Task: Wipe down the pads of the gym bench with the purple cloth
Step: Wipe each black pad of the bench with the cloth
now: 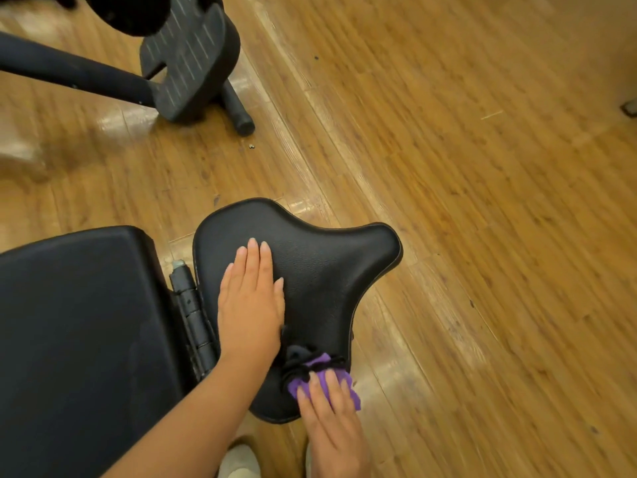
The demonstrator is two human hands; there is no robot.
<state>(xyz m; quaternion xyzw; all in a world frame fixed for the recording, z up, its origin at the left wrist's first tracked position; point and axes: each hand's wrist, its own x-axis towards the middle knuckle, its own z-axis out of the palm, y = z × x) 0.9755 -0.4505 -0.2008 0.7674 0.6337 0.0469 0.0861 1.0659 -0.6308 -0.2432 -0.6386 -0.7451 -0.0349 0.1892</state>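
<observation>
In the head view, the left hand (250, 298) lies flat on the black seat pad (327, 270) of the gym bench, palm down, fingers straight and held close together, pointing away from the person toward the pad's broad far edge. It holds nothing; it simply presses on the leather-like surface.

The purple cloth (324, 382) is at the near end of the same pad, bunched up, with a dark crumpled part showing on its far side. The right hand (332, 419) rests on top of the cloth, fingers straight and a little spread, pressing it down against the pad's near right edge. The cloth sticks out beyond the fingertips and to the right of them, so part of it hangs just past the pad's rim. The two hands are near each other, the left one farther up the pad, the cloth just beside the left wrist.

To the left, the larger back pad (79, 322) sits across a black hinge bracket (193, 315) from the seat pad. A black machine base (186, 60) stands farther off on the wooden floor (482, 167). A light shoe (241, 462) shows at the bottom edge.
</observation>
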